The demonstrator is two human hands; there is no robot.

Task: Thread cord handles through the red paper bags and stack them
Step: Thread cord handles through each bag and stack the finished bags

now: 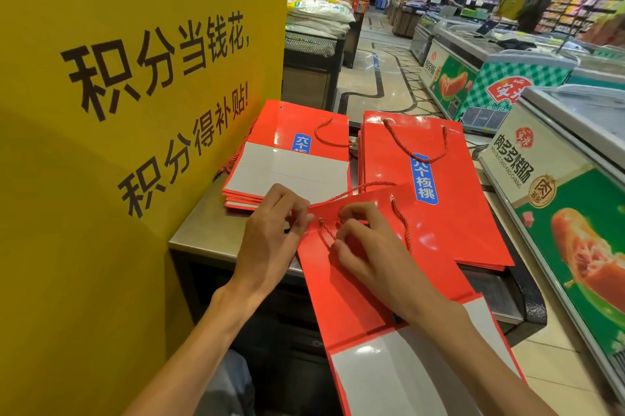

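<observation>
nearest to me, below both hands, the red bag (pixel 341 293) i'm working on lies flat and hangs off the surface (pixel 203 229) toward my lap, its grey base panel closest. my left grip (pixel 270 233) pinches the bag's top edge just left of the eyelet (pixel 320 221), fingers curled on the paper, which i judge keeps the hole steady and the flap taut. my right grip (pixel 358 239) sits just right of that eyelet, fingertips closed on the red cord (pixel 329 233) where it meets the hole; whether the end is already through i can't tell. the rest of that cord loops away beyond my right knuckles.

past the right grip, touching the bag's far edge, lies a stack of finished bags (pixel 449 199) with a cord handle showing on top, close by so a done bag only needs sliding over. beyond the left grip sits a second pile (pixel 291 165), grey bottoms up, loose cords resting on it, likely the supply. a yellow sign (pixel 118 111) stands left of everything, and freezers (pixel 507 77) run off to the right.
</observation>
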